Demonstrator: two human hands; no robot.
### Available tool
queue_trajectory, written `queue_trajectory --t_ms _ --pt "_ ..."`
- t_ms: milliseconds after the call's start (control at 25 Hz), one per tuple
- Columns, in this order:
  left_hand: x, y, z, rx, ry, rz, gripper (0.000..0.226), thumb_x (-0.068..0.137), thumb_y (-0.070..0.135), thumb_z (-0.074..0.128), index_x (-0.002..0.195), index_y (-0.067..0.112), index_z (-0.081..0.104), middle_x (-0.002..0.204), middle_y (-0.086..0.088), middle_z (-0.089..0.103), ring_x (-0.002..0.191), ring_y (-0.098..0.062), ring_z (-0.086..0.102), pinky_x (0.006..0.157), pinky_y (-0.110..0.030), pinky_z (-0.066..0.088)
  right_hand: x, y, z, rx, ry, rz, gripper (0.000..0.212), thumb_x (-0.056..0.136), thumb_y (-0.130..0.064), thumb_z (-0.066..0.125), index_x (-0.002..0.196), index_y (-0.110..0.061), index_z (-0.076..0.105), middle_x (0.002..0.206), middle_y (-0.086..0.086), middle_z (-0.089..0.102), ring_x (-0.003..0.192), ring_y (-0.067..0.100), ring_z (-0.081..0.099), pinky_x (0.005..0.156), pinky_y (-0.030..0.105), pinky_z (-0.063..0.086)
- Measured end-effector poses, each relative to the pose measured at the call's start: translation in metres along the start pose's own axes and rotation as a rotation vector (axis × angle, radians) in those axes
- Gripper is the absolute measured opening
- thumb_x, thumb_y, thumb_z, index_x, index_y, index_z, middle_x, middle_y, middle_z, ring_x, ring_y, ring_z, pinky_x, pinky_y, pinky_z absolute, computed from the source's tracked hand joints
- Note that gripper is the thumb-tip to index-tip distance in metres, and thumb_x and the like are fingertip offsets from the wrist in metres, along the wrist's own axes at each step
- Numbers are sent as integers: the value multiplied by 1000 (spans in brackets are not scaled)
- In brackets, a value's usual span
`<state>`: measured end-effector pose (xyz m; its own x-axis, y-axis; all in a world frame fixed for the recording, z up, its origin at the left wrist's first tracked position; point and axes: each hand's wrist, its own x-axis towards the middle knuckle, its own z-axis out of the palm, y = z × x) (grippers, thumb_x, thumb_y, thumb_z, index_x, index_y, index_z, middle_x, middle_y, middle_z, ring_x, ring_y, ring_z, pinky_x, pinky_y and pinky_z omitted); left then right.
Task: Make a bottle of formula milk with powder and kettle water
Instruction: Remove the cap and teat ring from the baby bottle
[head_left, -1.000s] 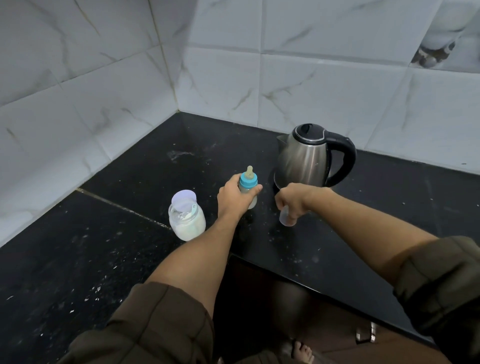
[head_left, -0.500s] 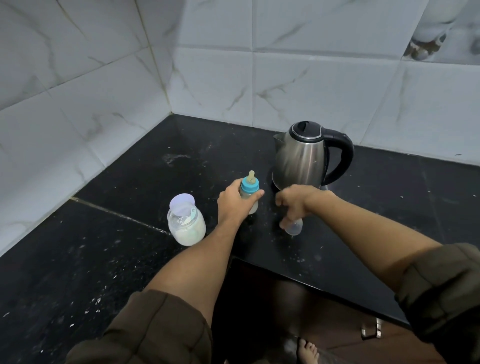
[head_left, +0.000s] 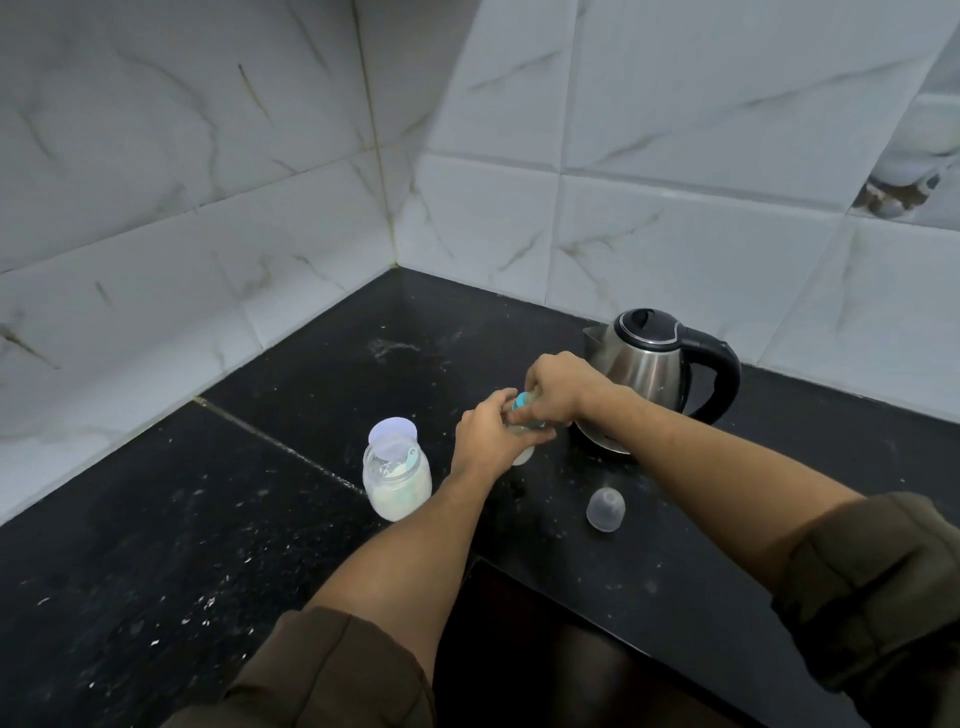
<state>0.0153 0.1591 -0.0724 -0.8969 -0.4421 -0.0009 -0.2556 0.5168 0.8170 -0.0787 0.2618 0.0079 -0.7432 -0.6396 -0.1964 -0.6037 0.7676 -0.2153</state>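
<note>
A small baby bottle (head_left: 522, 456) with a blue collar (head_left: 520, 401) stands on the black counter (head_left: 291, 519). My left hand (head_left: 488, 436) is wrapped around its body. My right hand (head_left: 558, 387) grips the blue collar from above and hides the teat. The bottle's clear dome cap (head_left: 605, 509) lies on the counter to the right, apart from both hands. A clear jar of white powder (head_left: 397, 478) with its pale lid (head_left: 393, 434) tipped up stands left of the bottle. The steel kettle (head_left: 649, 371) with a black handle sits behind my right hand.
White marble-look wall tiles (head_left: 623, 234) close the corner behind and to the left. The counter's front edge (head_left: 613, 613) runs diagonally below the cap, with a dark gap beneath. White specks of powder are scattered over the counter at lower left.
My right hand let go of the clear cap, leaving it on the counter, and moved up-left onto the bottle's blue collar. My left hand kept its hold on the bottle.
</note>
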Motion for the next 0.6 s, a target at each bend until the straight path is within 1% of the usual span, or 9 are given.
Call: queue_trajectory --t_ms 40,80,160,240,320,400,480,520,600 --pt "0 -2 -1 -10 -4 -23 86 64 54 91 138 23 59 120 8 71 111 -11 66 98 -35 55 2 -1 -3 -12 2 -18 46 78 -56 83 96 -14 77 80 3 77 70 18 74 55 26 48" --pt "1 -2 -1 -5 -14 -37 86 62 55 92 136 24 60 119 9 71 110 -11 66 98 -37 56 2 -1 -5 -22 1 -36 45 78 -55 83 93 -13 77 78 4 78 68 17 73 56 26 49" --pt "3 -3 -2 46 -18 -44 67 64 53 91 120 24 68 103 11 74 98 -9 68 92 -39 58 5 -2 -9 -45 -10 -73 45 79 -55 82 89 -11 78 75 5 78 62 15 69 60 28 53" --pt "5 0 -4 78 -11 -47 50 68 46 90 108 23 73 92 10 74 89 -10 69 88 -39 59 8 -1 -12 -86 -8 -118 46 79 -55 82 91 -11 78 81 4 78 71 17 69 66 30 54" --pt "5 4 -5 74 -1 -44 43 68 41 89 104 22 74 88 10 74 85 -10 70 86 -36 59 11 1 -12 -125 5 -175 45 78 -55 83 98 -15 77 91 2 76 84 20 67 73 33 55" --pt "6 7 -6 56 9 -52 38 67 38 89 100 23 75 85 10 74 83 -9 70 83 -35 59 13 1 -16 -161 6 -236 43 80 -52 83 104 -16 77 97 2 75 89 21 66 78 36 56" --pt "7 8 -6 41 4 -66 38 68 36 89 99 23 75 86 9 75 84 -9 70 83 -34 59 14 1 -19 -196 -9 -303 38 82 -47 83 106 -17 76 101 1 74 89 20 64 76 32 52" --pt "7 7 -6 40 4 -71 38 67 36 90 100 23 74 88 9 75 84 -9 70 83 -34 59 14 1 -20 -216 -20 -341 36 83 -43 84 108 -19 75 104 1 72 91 19 63 77 32 50" --pt "8 3 -6 32 0 -81 40 64 36 91 98 23 74 87 9 75 83 -8 71 82 -35 60 16 2 -20 -276 -60 -448 38 81 -30 86 116 -20 71 113 0 64 101 20 60 84 34 49"
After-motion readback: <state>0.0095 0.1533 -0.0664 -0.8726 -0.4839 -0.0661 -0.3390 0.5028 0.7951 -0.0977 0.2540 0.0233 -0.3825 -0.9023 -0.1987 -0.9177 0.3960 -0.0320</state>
